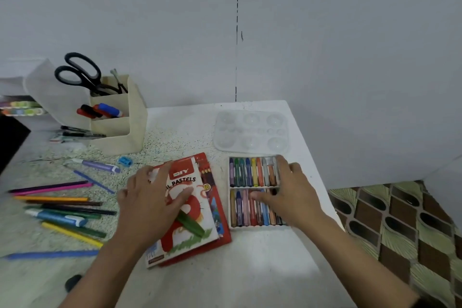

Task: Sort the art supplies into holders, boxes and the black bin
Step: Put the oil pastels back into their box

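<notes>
A pale grey wall with a dark vertical seam stands behind a white, speckled table top (262, 257); a green-and-brown patterned floor covering (400, 227) shows to the right.

The left hand (152, 205) lies flat, fingers spread and straight, on a red-and-white cardboard oil pastel box (197, 237) near the table's middle. A loose green pastel stick (192, 224) pokes out from under that palm onto the box lid; whether the hand has hold of it cannot be told.

Just right of the box sits a white two-row tray of coloured oil pastels (246, 175). The right hand (291, 195) is spread over the tray's right part, holding nothing, with one digit reaching left across the lower row and the others over the end of the upper row.

Behind the tray lies a clear plastic paint palette (251, 131). At back left a cream compartmented desk organiser (132, 130) holds black-handled scissors (80, 75) in its rear section and red, black and blue markers (100, 110) in the middle one.

Loose coloured pencils (62, 204), a blue-and-white marker (58, 217), a purple marker (98, 165) and a small blue sharpener (125, 161) lie on the table's left side. A black shape (10, 142) is cut off by the left edge.
</notes>
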The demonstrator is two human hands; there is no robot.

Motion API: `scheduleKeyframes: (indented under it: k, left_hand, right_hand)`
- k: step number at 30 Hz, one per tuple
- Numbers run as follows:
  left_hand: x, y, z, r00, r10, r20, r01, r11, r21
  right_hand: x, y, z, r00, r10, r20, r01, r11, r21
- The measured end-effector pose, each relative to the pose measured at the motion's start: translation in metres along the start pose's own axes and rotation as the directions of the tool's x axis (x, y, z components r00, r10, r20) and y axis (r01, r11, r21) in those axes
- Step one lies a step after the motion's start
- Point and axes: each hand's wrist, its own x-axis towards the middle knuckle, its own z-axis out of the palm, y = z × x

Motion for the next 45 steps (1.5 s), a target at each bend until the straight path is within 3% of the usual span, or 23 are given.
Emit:
scheduleKeyframes:
  k: [4, 9, 15, 23, 27, 32, 37, 40, 42, 45]
  left_hand:
    - [-0.01, -0.003, 0.001, 0.99, 0.012, 0.14, -0.017, 0.999, 0.035]
    - [0.002, -0.012, -0.012, 0.993, 0.005, 0.122, 0.02, 0.98, -0.2]
    - [0.026, -0.032, -0.037, 0.955, -0.014, 0.297, 0.078, 0.975, -0.207]
    - [0.033, -0.043, -0.05, 0.967, -0.027, 0.255, 0.15, 0.866, -0.477]
    - [0.035, -0.045, -0.057, 0.969, -0.009, 0.246, 0.173, 0.734, -0.656]
    - [0.04, -0.047, -0.068, 0.916, 0.184, 0.356, 0.148, 0.671, -0.727]
    - [0.045, -0.04, -0.068, 0.906, 0.26, 0.333, -0.007, 0.797, -0.604]
    - [0.048, -0.038, -0.06, 0.847, 0.337, 0.412, -0.101, 0.862, -0.497]
    - [0.049, -0.036, -0.053, 0.826, 0.381, 0.415, -0.257, 0.91, -0.324]
    - [0.047, -0.033, -0.041, 0.799, 0.478, 0.364, -0.446, 0.878, -0.175]
  right_hand:
    - [0.016, -0.007, -0.004, 0.989, 0.103, 0.106, -0.108, 0.993, 0.038]
    - [0.014, -0.011, -0.009, 0.988, 0.05, 0.143, -0.084, 0.967, 0.242]
    - [0.008, -0.01, -0.016, 0.978, -0.004, 0.209, -0.086, 0.903, 0.421]
    - [0.009, -0.011, -0.014, 0.939, 0.007, 0.344, -0.28, 0.597, 0.752]
    - [0.013, -0.024, -0.012, 0.929, 0.023, 0.371, -0.342, 0.441, 0.83]
    - [0.019, -0.042, -0.011, 0.94, 0.047, 0.338, -0.338, 0.262, 0.904]
    - [0.027, -0.052, -0.01, 0.959, 0.118, 0.258, -0.273, 0.143, 0.951]
    - [0.03, -0.055, -0.005, 0.961, 0.158, 0.226, -0.245, 0.115, 0.963]
    - [0.03, -0.057, 0.0, 0.96, 0.174, 0.22, -0.242, 0.116, 0.963]
    - [0.03, -0.059, 0.006, 0.958, 0.181, 0.222, -0.245, 0.116, 0.963]
